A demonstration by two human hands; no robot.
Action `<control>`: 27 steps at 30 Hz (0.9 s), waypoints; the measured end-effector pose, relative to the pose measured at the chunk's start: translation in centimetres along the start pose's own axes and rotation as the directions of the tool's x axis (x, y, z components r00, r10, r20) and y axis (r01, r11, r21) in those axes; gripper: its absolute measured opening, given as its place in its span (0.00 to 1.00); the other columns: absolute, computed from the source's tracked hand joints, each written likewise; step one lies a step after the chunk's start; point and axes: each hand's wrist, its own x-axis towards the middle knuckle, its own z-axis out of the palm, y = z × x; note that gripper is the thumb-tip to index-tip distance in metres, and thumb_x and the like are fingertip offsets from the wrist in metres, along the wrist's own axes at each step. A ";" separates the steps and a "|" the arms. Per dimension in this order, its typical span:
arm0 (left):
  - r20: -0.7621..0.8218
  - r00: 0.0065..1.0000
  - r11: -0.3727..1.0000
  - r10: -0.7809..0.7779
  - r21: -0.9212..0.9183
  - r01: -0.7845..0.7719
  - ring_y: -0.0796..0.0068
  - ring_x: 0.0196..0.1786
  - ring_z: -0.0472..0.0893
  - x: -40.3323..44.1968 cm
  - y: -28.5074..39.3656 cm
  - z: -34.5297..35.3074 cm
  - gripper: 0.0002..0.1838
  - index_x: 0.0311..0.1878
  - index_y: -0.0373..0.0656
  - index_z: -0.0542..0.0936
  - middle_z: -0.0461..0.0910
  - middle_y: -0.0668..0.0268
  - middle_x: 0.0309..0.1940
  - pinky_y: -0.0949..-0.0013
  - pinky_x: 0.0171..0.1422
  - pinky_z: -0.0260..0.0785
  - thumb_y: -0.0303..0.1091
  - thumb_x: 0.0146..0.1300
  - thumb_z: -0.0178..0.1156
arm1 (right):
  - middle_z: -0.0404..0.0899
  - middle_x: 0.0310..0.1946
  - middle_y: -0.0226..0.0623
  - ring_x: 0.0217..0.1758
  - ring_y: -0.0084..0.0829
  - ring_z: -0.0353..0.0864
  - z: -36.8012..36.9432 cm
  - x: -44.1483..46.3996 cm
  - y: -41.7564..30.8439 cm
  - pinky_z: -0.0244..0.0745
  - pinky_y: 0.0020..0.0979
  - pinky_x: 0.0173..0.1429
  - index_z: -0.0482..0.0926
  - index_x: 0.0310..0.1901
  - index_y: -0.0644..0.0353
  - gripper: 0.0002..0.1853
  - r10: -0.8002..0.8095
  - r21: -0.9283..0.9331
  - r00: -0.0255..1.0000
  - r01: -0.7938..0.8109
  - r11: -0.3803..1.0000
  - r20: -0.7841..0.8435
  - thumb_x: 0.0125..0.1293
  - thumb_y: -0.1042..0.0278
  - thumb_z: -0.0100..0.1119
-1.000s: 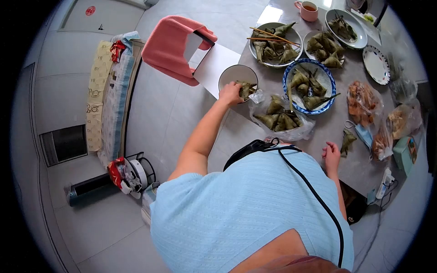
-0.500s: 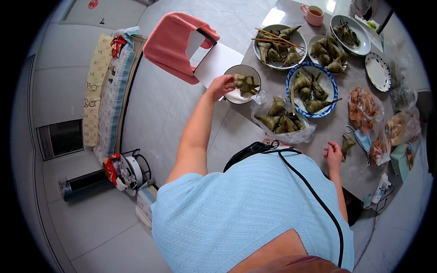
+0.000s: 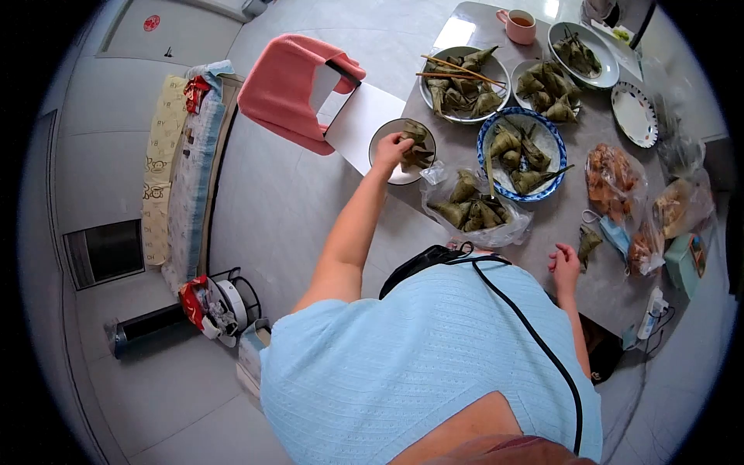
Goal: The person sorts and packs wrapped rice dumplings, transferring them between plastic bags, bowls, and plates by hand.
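My left hand [image 3: 390, 150] reaches over a dark-rimmed white bowl [image 3: 380, 139] at the table's left end. Its fingers are pinched at the edge of green zongzi leaves [image 3: 418, 146], which lie folded inside the bowl. My right hand [image 3: 565, 263] rests at the table's near edge with loosely curled fingers apart, holding nothing. Just right of it, without touching, lies a single zongzi [image 3: 589, 244]. Between the hands, a clear plastic bag [image 3: 515, 231] holds several zongzi, and behind it a blue-rimmed bowl [image 3: 482, 159] holds more.
Farther back stand a large bowl of zongzi [image 3: 457, 97] with chopsticks [image 3: 463, 69] across it, more plates of zongzi, and a pink cup [image 3: 519, 29]. Bagged brown food [image 3: 612, 180], a face mask [image 3: 615, 234] and a power strip [image 3: 652, 314] are at the right. A pink-draped chair [image 3: 267, 93] stands left.
My left hand has moved in over the bowl, from its left rim to the leaves, and the leaves have shifted slightly. My right hand stays where it was. The whole view has shifted a little.
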 end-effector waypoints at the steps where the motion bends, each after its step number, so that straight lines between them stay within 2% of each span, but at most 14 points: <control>1: 0.074 0.994 0.982 -0.081 -0.166 0.092 0.72 0.41 0.82 -0.8 1.6 -0.4 0.21 0.55 0.34 0.76 0.82 0.64 0.41 0.71 0.48 0.73 0.34 0.60 0.61 | 0.77 0.28 0.32 0.22 0.18 0.71 -0.2 0.0 0.0 0.67 0.21 0.26 0.76 0.47 0.61 0.11 0.007 -0.013 1.000 -0.008 1.000 -0.026 0.67 0.71 0.47; 2: 0.158 0.976 0.927 -0.149 -0.320 0.193 0.73 0.42 0.81 -1.5 3.2 -0.7 0.19 0.55 0.33 0.75 0.82 0.65 0.41 0.70 0.48 0.73 0.32 0.62 0.59 | 0.77 0.28 0.32 0.22 0.18 0.71 -0.4 0.0 0.3 0.67 0.21 0.26 0.76 0.47 0.61 0.11 0.011 -0.010 1.000 -0.011 1.000 -0.028 0.67 0.71 0.47; 3: 0.161 0.976 0.929 -0.149 -0.316 0.194 0.73 0.42 0.81 -2.0 4.4 -0.8 0.19 0.55 0.33 0.75 0.82 0.65 0.41 0.70 0.48 0.73 0.32 0.62 0.59 | 0.77 0.28 0.32 0.22 0.18 0.71 -0.7 0.1 0.5 0.68 0.22 0.26 0.76 0.47 0.61 0.11 -0.003 -0.023 1.000 0.003 1.000 -0.017 0.67 0.71 0.47; 5: 0.332 0.939 0.805 -0.088 -0.531 0.263 0.74 0.45 0.80 -2.4 6.8 -0.1 0.20 0.56 0.35 0.73 0.80 0.65 0.44 0.69 0.51 0.72 0.29 0.61 0.60 | 0.77 0.28 0.32 0.23 0.18 0.71 -0.9 0.2 1.0 0.68 0.22 0.26 0.76 0.47 0.61 0.11 -0.015 -0.028 1.000 0.014 1.000 -0.023 0.67 0.70 0.47; 10: 0.420 0.907 0.869 0.014 -0.453 0.197 0.74 0.47 0.77 -2.6 12.9 7.2 0.23 0.57 0.36 0.71 0.77 0.63 0.48 0.69 0.51 0.71 0.26 0.57 0.63 | 0.77 0.29 0.33 0.23 0.19 0.71 -0.7 -0.9 -0.3 0.68 0.22 0.26 0.76 0.47 0.63 0.12 0.024 -0.022 1.000 -0.024 0.999 -0.003 0.67 0.71 0.46; 12: 0.352 0.934 0.987 0.068 -0.159 -0.012 0.74 0.48 0.77 -2.1 14.2 11.1 0.26 0.56 0.36 0.71 0.77 0.64 0.47 0.71 0.53 0.70 0.26 0.54 0.66 | 0.77 0.29 0.33 0.22 0.19 0.71 -0.8 -0.9 0.9 0.68 0.22 0.26 0.76 0.47 0.64 0.12 0.019 0.009 1.000 -0.019 1.000 -0.016 0.67 0.71 0.46; 14: 0.434 0.887 0.988 0.156 -0.056 -0.146 0.75 0.48 0.76 -2.1 15.8 14.7 0.28 0.56 0.36 0.71 0.78 0.64 0.46 0.72 0.54 0.70 0.26 0.50 0.68 | 0.77 0.29 0.34 0.22 0.18 0.71 -1.0 -1.1 1.5 0.68 0.22 0.26 0.76 0.47 0.64 0.11 0.009 0.037 1.000 -0.008 0.999 -0.022 0.67 0.71 0.46; 17: 0.512 0.840 0.958 0.181 0.102 -0.269 0.74 0.44 0.78 0.9 13.7 20.3 0.26 0.54 0.38 0.74 0.80 0.64 0.42 0.71 0.50 0.70 0.26 0.49 0.68 | 0.77 0.29 0.34 0.21 0.19 0.70 -1.6 -2.0 1.9 0.68 0.22 0.26 0.76 0.47 0.64 0.11 0.025 0.052 0.998 -0.022 0.998 -0.063 0.67 0.72 0.46; 18: 0.539 0.822 0.938 0.185 0.152 -0.311 0.74 0.44 0.79 0.9 14.2 21.4 0.26 0.54 0.39 0.74 0.80 0.64 0.42 0.71 0.50 0.70 0.27 0.49 0.68 | 0.77 0.28 0.33 0.21 0.19 0.70 -1.9 -2.3 2.1 0.67 0.22 0.25 0.76 0.47 0.64 0.11 0.039 0.068 0.996 -0.033 0.997 -0.082 0.67 0.72 0.46; 19: 0.559 0.811 0.891 0.173 0.263 -0.371 0.67 0.50 0.78 0.8 14.7 22.2 0.26 0.57 0.41 0.73 0.79 0.58 0.48 0.66 0.54 0.69 0.30 0.53 0.67 | 0.77 0.28 0.33 0.21 0.19 0.70 -2.2 -2.7 2.3 0.67 0.22 0.25 0.76 0.47 0.64 0.11 0.052 0.084 0.993 -0.043 0.996 -0.102 0.67 0.72 0.46; 22: 0.608 0.775 0.811 0.169 0.361 -0.460 0.65 0.50 0.79 2.1 14.4 24.5 0.24 0.56 0.41 0.74 0.80 0.59 0.48 0.66 0.55 0.69 0.32 0.54 0.66 | 0.77 0.28 0.33 0.21 0.19 0.71 -3.1 -4.0 3.2 0.67 0.22 0.24 0.76 0.47 0.64 0.11 0.061 0.098 0.989 -0.048 0.994 -0.136 0.67 0.72 0.46; 24: 0.616 0.759 0.760 0.210 0.386 -0.523 0.60 0.52 0.78 2.8 13.7 25.2 0.24 0.55 0.41 0.75 0.79 0.57 0.48 0.62 0.57 0.69 0.34 0.55 0.65 | 0.77 0.28 0.33 0.21 0.19 0.71 -3.6 -4.4 4.0 0.67 0.23 0.24 0.75 0.47 0.64 0.11 0.062 0.076 0.986 -0.050 0.996 -0.153 0.67 0.72 0.46; 26: 0.485 0.803 0.564 0.345 0.577 -0.591 0.54 0.54 0.77 3.1 13.2 25.0 0.25 0.56 0.41 0.74 0.79 0.56 0.51 0.58 0.58 0.68 0.36 0.55 0.66 | 0.77 0.28 0.33 0.21 0.19 0.71 -3.8 -5.0 4.7 0.67 0.23 0.24 0.75 0.47 0.64 0.11 0.062 0.051 0.985 -0.055 0.997 -0.163 0.67 0.72 0.46; 27: 0.432 0.825 0.602 0.364 0.567 -0.563 0.57 0.55 0.76 3.2 12.7 24.8 0.23 0.53 0.46 0.77 0.78 0.58 0.50 0.56 0.56 0.69 0.40 0.53 0.66 | 0.77 0.28 0.33 0.21 0.19 0.71 -3.7 -5.3 4.5 0.67 0.23 0.24 0.75 0.47 0.64 0.11 0.086 0.069 0.982 -0.076 0.995 -0.167 0.67 0.72 0.46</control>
